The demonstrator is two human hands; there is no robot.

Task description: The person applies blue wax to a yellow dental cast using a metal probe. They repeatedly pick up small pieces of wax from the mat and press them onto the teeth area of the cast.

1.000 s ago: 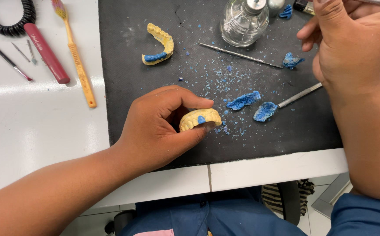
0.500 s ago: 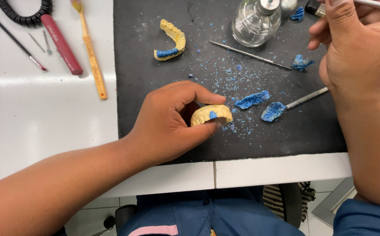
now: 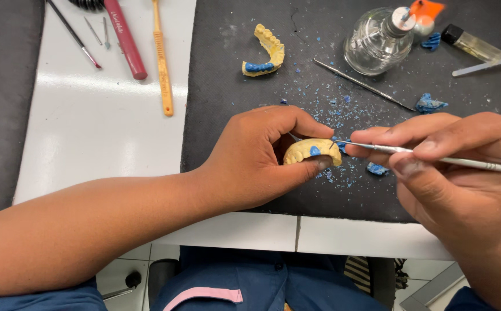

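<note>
Centrally, left hand [image 3: 250,164]: grip closed around a yellow dental cast [image 3: 311,151], thumb beneath and fingers curled over the top, the toothed arch facing right; a small dab of blue wax [image 3: 315,151] sits on one tooth. The cast is held just above the black mat [image 3: 233,86], near its front edge.

Right hand [image 3: 458,173]: grip pinched shut on a slender metal carving instrument [image 3: 435,156], pen-fashion. The instrument's long axis runs nearly level, handle out to the right, hooked tip pointing left and meeting the cast at its right end, just beside the blue dab. The cast thus lies directly left of the right hand's fingertips; both hands nearly touch.

On the mat: scattered blue wax shavings [image 3: 342,101]; a second yellow cast with blue wax [image 3: 267,53], well apart at upper left; a loose metal probe [image 3: 363,85]; a glass alcohol lamp [image 3: 380,40]; lumps of blue wax [image 3: 430,104].

On the white tabletop [image 3: 89,126], left of the mat: an orange-handled tool [image 3: 162,57], a red-handled tool [image 3: 125,37], thin picks [image 3: 97,31].
</note>
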